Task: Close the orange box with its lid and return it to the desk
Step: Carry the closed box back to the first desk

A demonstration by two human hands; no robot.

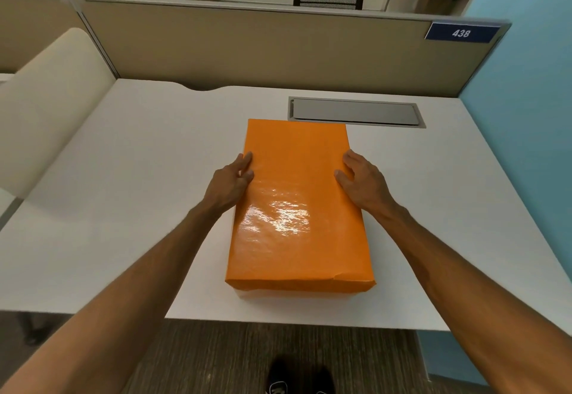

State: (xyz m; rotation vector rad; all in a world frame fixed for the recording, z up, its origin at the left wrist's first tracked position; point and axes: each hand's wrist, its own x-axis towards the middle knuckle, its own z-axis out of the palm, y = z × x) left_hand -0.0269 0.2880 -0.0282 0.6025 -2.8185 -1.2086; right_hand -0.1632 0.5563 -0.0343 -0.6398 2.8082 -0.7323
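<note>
A glossy orange rectangular box (pixel 298 208), its lid on and covering it down to the near edge, sits in the centre of the frame on a white desk (pixel 123 201). Glare washes out the texture across the lower middle of its top, and a small crease shows at the lower right corner. Whether its base rests fully on the desk cannot be told; only a pale sliver shows under the near edge.

The left hand (pixel 230 181) presses against the box's left side, fingers (pixel 246 161) loosely spread along the top edge; the right hand (pixel 360 177) meets the right side, fingers (pixel 343 177) curled onto the edge. The fingertips below the rim are hidden, so the firmness of the grip is unclear.

Above the box, a grey metal cable hatch (pixel 356 111) lies flush in the desk. In the upper right a blue plate reading 438 (pixel 461 33) hangs on a beige partition (pixel 247 46). At the bottom edge, dark shoes (pixel 298 378) are cut off by the frame.
</note>
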